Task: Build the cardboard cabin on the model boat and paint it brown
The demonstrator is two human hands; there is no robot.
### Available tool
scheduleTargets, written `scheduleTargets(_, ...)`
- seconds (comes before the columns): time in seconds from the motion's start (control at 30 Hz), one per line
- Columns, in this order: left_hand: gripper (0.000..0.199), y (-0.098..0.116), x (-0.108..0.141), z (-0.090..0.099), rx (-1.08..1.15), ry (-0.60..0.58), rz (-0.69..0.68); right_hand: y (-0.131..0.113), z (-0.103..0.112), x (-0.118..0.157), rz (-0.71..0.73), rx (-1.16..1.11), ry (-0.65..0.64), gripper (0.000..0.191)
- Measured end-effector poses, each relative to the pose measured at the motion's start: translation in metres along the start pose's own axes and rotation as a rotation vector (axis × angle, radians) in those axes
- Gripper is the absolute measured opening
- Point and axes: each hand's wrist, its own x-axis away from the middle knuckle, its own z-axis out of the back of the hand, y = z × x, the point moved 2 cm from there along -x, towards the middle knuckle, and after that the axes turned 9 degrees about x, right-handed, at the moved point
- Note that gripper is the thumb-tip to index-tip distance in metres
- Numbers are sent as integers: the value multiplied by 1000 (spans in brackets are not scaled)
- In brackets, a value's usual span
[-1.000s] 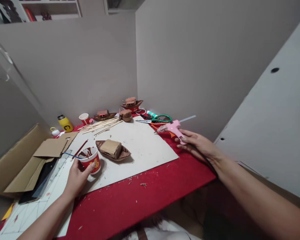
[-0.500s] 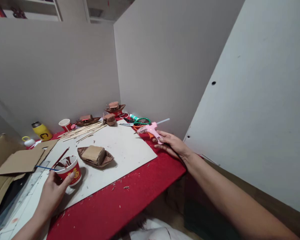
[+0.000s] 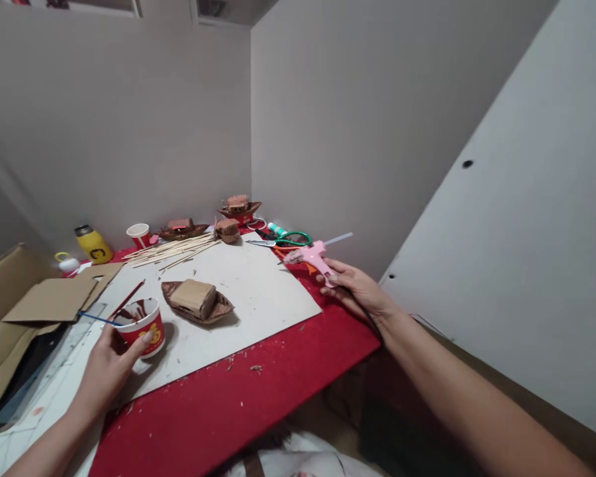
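Pink glue gun [image 3: 315, 256] is at the right side of the red tabletop [image 3: 218, 411], its handle clamped in the grip of the right hand [image 3: 358, 290]. Left hand [image 3: 110, 366] has its grip closed around the paper cup [image 3: 151, 334], near the model boat [image 3: 196, 302].

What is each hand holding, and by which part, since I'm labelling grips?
The left hand holds the red-and-white paper cup around its outer side; the right hand holds the pink plastic glue gun by its handle.
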Motion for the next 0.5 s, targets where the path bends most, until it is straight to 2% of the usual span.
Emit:
scheduleTargets(0.3, 50, 5, 4, -1, -78, 31, 38, 3, 2, -3, -9, 72, 35, 36)
scheduleTargets(0.4, 49, -1, -1, 0, -106, 29, 20, 3, 5, -6, -7, 85, 69, 36)
scheduleTargets(0.5, 48, -5, -8, -3, -37, 10, -19, -1, 6, -5, -12, 90, 85, 34)
